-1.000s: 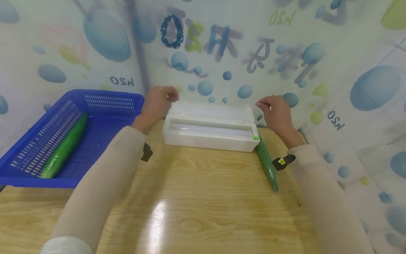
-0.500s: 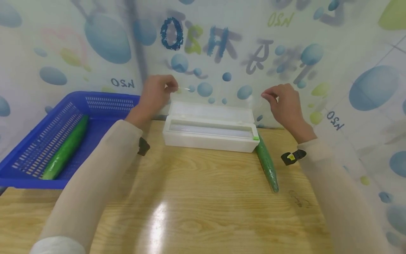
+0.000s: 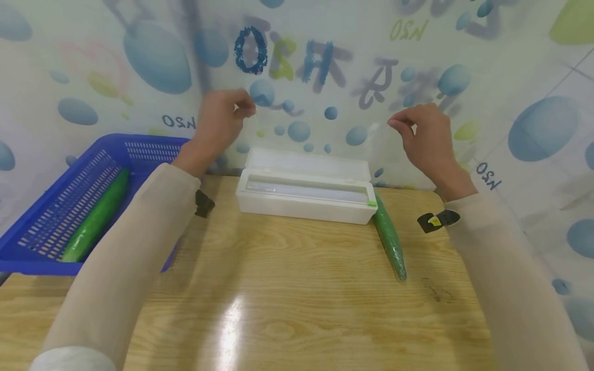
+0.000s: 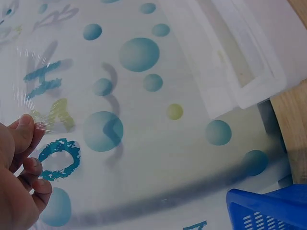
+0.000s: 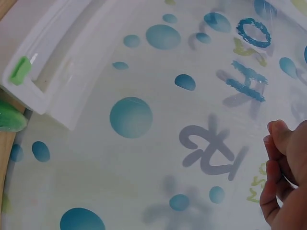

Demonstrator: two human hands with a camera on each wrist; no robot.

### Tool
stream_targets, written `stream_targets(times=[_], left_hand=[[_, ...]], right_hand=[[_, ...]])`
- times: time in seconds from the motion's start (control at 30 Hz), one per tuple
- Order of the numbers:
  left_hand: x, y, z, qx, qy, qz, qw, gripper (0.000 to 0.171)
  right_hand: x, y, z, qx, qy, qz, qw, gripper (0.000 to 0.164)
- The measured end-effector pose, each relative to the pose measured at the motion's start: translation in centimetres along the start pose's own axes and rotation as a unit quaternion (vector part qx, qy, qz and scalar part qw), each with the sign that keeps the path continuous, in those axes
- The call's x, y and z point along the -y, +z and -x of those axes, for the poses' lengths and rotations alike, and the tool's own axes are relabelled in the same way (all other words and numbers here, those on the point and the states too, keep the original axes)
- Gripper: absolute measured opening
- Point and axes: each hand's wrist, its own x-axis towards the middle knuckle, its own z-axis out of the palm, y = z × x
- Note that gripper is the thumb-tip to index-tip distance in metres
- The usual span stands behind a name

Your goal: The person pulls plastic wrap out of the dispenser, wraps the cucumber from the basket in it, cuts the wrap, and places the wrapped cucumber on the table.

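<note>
Clear cling film (image 4: 44, 117) stretches between my two raised hands; it is nearly invisible against the wall. My left hand (image 3: 218, 123) pinches one corner between thumb and forefinger, and creases fan out from the fingertips in the left wrist view. On the other side my right hand (image 3: 428, 139) pinches the opposite corner. Below and between them stands a white cling film dispenser (image 3: 303, 208) with its lid (image 3: 308, 162) tilted back and a roll (image 3: 306, 191) inside. A cucumber (image 3: 391, 239) with a glossy, film-like surface lies by the dispenser's right end.
At the left, a blue plastic basket (image 3: 37, 267) holds another cucumber (image 3: 95, 221), partly behind my left sleeve. Everything stands on a wooden table (image 3: 297, 278). A wall (image 3: 325, 129) printed with bubbles and letters rises right behind the dispenser.
Both hands have risen from beside the dispenser's lid to well above it and moved somewhat farther apart, drawing the film up. The dispenser and cucumbers have stayed in place.
</note>
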Motion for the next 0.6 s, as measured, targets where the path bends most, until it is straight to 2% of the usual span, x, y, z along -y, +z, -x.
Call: stream_targets(times=[0.3,0.6], left_hand=[[-1.0,-1.0,-1.0,-0.025,0.016,-0.003,0.9995,0.009],[-1.9,-2.2,-1.7,-0.041,0.022,-0.011,0.9989,0.01]], right_hand=[[0.3,-1.2,-1.1,-0.011,0.003,0.006,1.0,0.019],[0.5,-2.1,-2.2,-0.038,-0.015,0.007,0.999,0.021]])
